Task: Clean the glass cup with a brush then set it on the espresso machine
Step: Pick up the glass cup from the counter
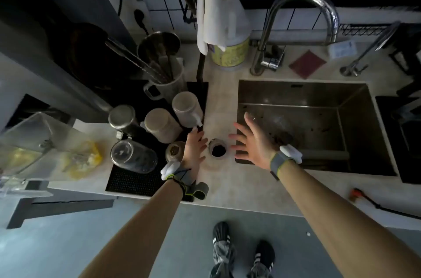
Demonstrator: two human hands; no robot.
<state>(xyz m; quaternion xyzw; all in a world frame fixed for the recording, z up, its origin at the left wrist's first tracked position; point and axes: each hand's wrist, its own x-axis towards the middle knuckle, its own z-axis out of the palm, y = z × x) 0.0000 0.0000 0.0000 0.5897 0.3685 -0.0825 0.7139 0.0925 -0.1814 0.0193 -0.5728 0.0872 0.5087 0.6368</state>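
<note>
Cup upright on counter, apparently dark inside; left hand and right hand flanking, fingers spread, empty.

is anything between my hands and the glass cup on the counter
Nothing visible. The glass cup stands alone on the counter, with the open left hand and open right hand on either side of it, gaps clear.
</note>
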